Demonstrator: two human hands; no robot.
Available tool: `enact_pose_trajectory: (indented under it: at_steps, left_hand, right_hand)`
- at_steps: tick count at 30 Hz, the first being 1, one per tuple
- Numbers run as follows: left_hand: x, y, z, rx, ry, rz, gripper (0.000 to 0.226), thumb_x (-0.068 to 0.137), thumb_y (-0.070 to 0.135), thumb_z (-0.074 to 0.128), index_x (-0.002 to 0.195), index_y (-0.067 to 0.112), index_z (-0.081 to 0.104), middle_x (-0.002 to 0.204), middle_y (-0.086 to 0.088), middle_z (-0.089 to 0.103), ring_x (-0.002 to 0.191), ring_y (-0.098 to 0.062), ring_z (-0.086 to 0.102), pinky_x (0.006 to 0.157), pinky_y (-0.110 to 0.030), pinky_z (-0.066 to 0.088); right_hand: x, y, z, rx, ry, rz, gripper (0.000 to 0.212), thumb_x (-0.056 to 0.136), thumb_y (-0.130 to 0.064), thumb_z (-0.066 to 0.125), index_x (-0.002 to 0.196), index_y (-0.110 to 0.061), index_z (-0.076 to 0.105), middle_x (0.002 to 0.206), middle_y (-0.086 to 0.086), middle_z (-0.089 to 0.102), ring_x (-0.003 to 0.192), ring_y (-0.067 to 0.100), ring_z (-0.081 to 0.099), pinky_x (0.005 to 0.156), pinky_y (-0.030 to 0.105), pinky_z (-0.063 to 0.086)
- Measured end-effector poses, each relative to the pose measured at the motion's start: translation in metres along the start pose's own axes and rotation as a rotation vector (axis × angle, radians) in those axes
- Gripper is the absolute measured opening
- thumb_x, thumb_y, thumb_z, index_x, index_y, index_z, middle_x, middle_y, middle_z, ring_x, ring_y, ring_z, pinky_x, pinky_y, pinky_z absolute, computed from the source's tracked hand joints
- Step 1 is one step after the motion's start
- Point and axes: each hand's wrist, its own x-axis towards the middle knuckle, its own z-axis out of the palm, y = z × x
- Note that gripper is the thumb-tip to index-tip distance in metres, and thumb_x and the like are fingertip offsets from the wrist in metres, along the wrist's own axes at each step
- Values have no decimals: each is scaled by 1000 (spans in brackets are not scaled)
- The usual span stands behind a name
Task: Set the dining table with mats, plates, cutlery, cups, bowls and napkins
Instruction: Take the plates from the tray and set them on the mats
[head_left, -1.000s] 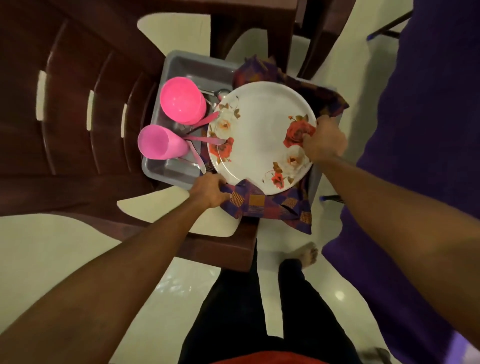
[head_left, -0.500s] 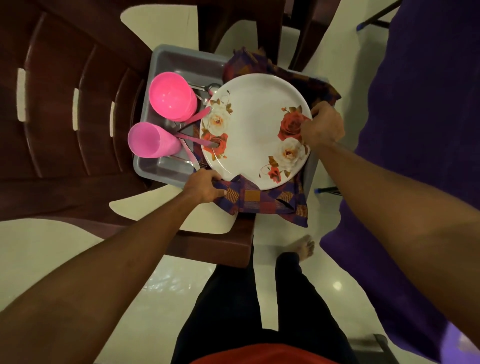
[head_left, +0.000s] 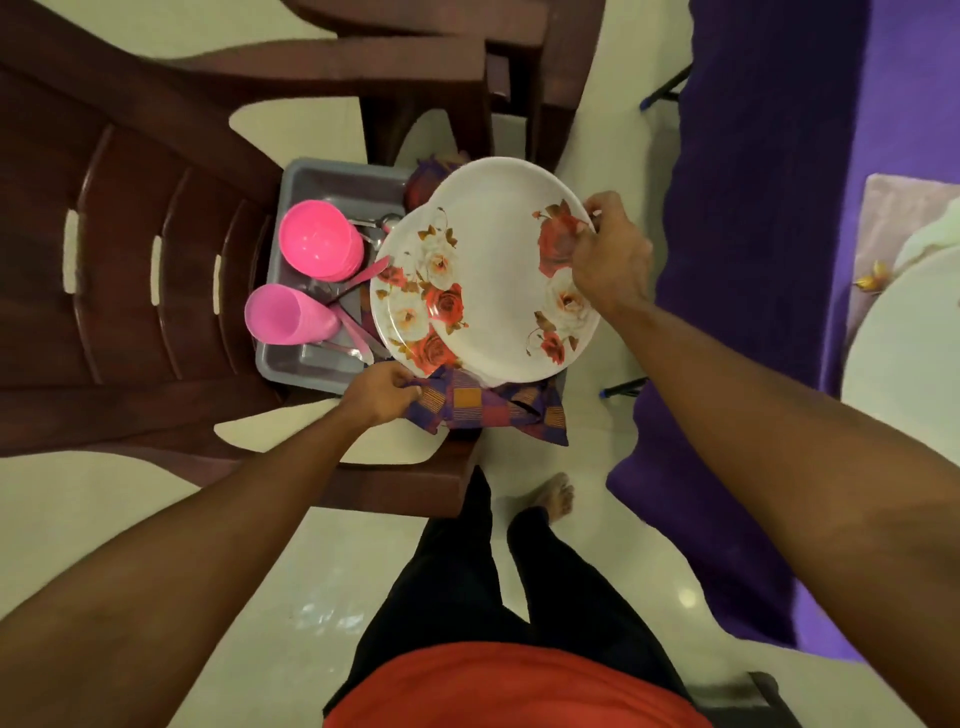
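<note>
My right hand (head_left: 608, 257) grips the right rim of a white plate with red and white roses (head_left: 498, 270) and holds it tilted above a second flowered plate (head_left: 402, 317). That lower plate lies on a purple and orange checked cloth (head_left: 488, 408). At the cloth's near left corner my left hand (head_left: 382, 392) pinches the fabric. Beside the plates a grey tray (head_left: 332, 179) holds a pink bowl (head_left: 318, 239), a pink cup (head_left: 284, 314) lying on its side, and pink and metal cutlery (head_left: 358, 278).
The tray and cloth rest on a dark brown plastic chair (head_left: 130, 249); another brown chair (head_left: 457, 62) stands behind it. A purple-draped table (head_left: 753, 260) with a white plate (head_left: 909, 343) is at the right. My legs and a bare foot (head_left: 556, 496) are on the pale floor.
My right hand has lifted the top plate up and to the right, uncovering a second flowered plate beneath it. My left hand stays on the cloth's corner.
</note>
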Motion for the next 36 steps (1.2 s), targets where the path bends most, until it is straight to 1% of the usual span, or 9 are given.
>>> enact_pose_trajectory:
  at_steps: [7,9,13,16,22,27,30,33,36]
  left_hand:
    - [-32,64,4,-440,102,7,4,95,13,63,94,14,66,93,-5,68,90,-24,64,63,-25,45]
    - [-40,91,6,-629,113,-22,9,96,11,60,103,8,65,91,-8,68,84,-25,66,60,-26,49]
    - [-59,158,7,-834,91,0,35,98,36,60,125,15,56,110,-5,65,94,-22,67,77,-34,56]
    - [-67,210,0,-969,39,74,38,94,43,63,124,19,60,113,-4,70,100,-24,70,86,-38,56]
    - [-67,306,-8,-1031,138,222,9,101,13,54,103,18,61,106,-12,70,74,-19,67,54,-28,56]
    - [-19,389,-43,-988,231,286,10,100,11,55,104,15,63,112,-12,70,80,-17,67,51,-26,55]
    - [22,452,-70,-1011,204,302,13,100,10,55,108,14,65,111,-8,72,89,-18,70,53,-26,57]
    - [63,512,-96,-1024,207,329,10,98,8,57,97,17,64,109,-11,72,74,-15,69,45,-21,51]
    - [101,573,-114,-1055,194,360,12,98,5,57,94,16,61,103,-12,70,72,-15,68,46,-23,53]
  right_hand:
    - [-17,13,-87,137,204,-127,19,100,-23,53,118,-23,60,96,-17,63,83,5,62,76,22,52]
    - [-17,26,-116,237,292,-134,17,98,-24,57,113,-21,62,97,-15,67,82,4,63,73,16,49]
    - [-9,50,-174,382,423,-91,14,93,-25,62,107,-21,64,87,-17,66,79,4,63,67,8,43]
    - [4,64,-209,426,444,-52,17,95,-21,59,111,-20,64,88,-18,64,85,9,64,72,17,47]
    - [51,84,-250,587,483,145,17,93,-26,61,108,-25,67,92,-9,72,89,14,69,85,35,55]
    - [118,93,-273,905,501,187,15,93,-24,68,107,-19,71,89,-8,71,78,10,70,68,30,59]
    - [173,95,-288,1041,472,248,16,94,-29,61,88,-24,76,78,0,69,67,15,61,55,27,50]
    - [234,108,-288,804,514,258,27,90,-43,50,85,-35,75,87,-2,75,79,21,69,72,44,58]
    - [280,126,-285,362,543,170,29,97,-29,54,123,-28,69,126,-1,69,117,23,61,99,36,46]
